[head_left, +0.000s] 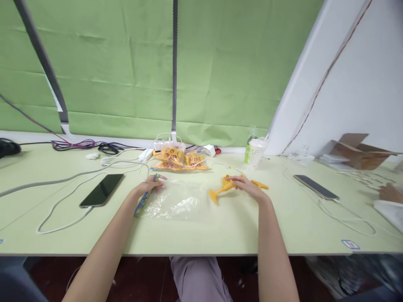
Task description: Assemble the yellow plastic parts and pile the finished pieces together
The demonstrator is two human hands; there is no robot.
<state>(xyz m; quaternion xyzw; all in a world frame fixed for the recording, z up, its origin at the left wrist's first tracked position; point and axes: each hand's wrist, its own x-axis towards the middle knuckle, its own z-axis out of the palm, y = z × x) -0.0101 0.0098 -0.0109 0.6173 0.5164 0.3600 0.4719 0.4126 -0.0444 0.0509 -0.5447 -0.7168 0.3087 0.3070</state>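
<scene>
A clear plastic bag (pixel 179 204) with a colourful printed edge strip lies flat on the table. My left hand (pixel 154 183) grips this bag at its left edge, fingers curled over the printed strip. To the right, my right hand (pixel 244 184) is closed round a yellow plastic piece (pixel 222 187) with a flared, fin-like end, held just above or on the table. Its other end sticks out past the far side of the hand. The exact kind of this piece cannot be made out. Behind the bag lie clear packs of orange-yellow parts (pixel 181 158).
One phone (pixel 103 191) with a white cable lies left, another phone (pixel 316 187) right. A plastic cup (pixel 256 151) stands at the back. Cables and a power strip (pixel 145 155) run along the wall. An open cardboard box (pixel 362 153) and another person's hand (pixel 390 193) are far right.
</scene>
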